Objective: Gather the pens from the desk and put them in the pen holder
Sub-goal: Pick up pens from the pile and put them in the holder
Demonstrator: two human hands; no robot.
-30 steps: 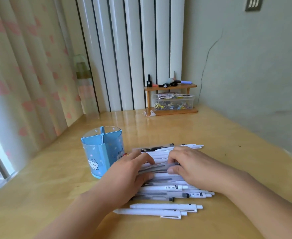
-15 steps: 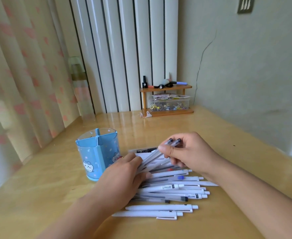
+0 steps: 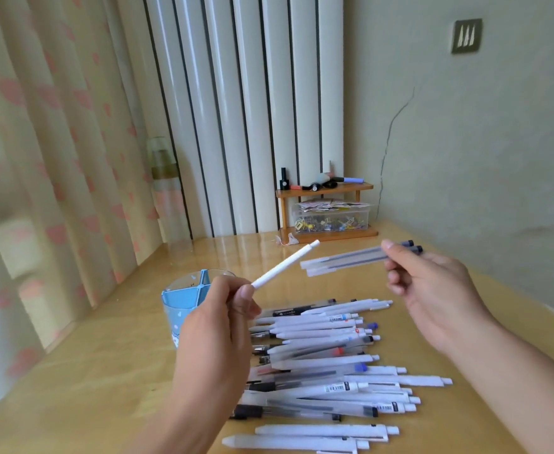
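Above a glossy yellow wooden desk, the left hand pinches the lower end of a single white plastic pen between thumb and curled fingers; that pen slants up and to the right, its clicker end in the air. The right hand is raised to the right of it, thumb and curled fingers pinching two frosted translucent pens with dark caps near their capped ends, so the pair lies roughly level and points left toward the white pen without touching it. Below both hands a loose pile of white and frosted pens lies on the desk, most of them lengthwise left to right, some overlapping. The light-blue round pen holder with inner dividers stands on the desk just left of the pile, partly hidden behind the left hand; what its compartments contain cannot be told. Far back against the white ribbed panel stands a small wooden two-tier shelf carrying a clear plastic box of small items.
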